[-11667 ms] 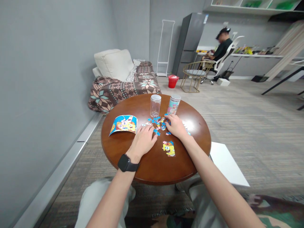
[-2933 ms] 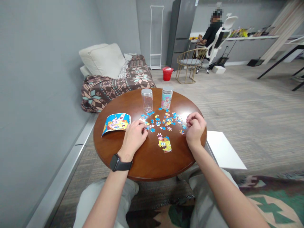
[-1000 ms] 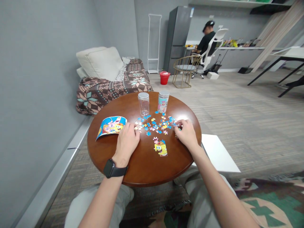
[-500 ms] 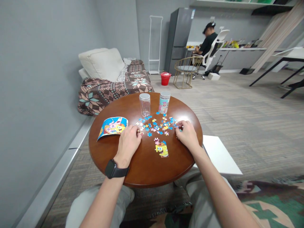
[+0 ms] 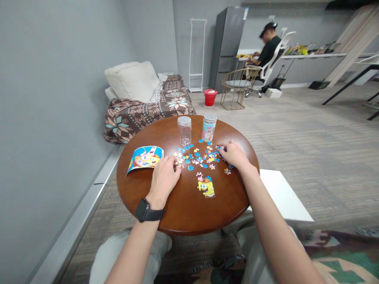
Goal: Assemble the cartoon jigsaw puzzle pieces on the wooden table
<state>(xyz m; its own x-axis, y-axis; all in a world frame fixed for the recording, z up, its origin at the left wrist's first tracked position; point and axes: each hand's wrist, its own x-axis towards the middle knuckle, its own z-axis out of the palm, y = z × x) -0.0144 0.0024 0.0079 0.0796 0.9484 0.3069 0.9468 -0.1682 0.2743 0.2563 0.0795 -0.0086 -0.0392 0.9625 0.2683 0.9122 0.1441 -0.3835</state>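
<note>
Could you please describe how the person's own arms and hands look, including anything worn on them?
Both forearms are bare, with no sleeves in view. The left hand has a black smartwatch with a dark band at its wrist. The right hand wears nothing visible: no glove, watch or ring.

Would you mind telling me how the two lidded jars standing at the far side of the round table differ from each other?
The left jar is clear and looks empty, so the table shows through it; the right jar is wrapped in a pink and light-blue cartoon label that hides its inside. The left jar stands nearer the printed picture sheet, while the right jar stands nearer the right hand. Both stand upright, are about the same size and wear pale lids behind the loose puzzle pieces.
</note>
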